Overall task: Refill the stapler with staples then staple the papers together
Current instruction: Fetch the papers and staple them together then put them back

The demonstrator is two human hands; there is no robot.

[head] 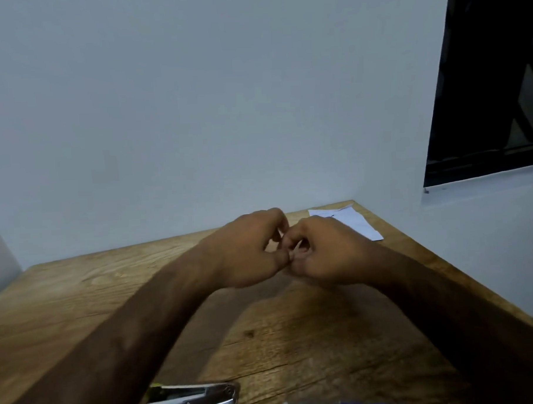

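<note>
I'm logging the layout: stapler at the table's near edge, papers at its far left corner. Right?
No. The head view shows the papers at the far right corner of the table, not the left. The stapler is at the near edge.

A wooden table point(80, 301) with pronounced grain and a dark knot stood against a plain pale wall point(193, 98). A dark window point(492, 85) was set in the adjoining wall at right, above a white sill point(487, 181).
</note>
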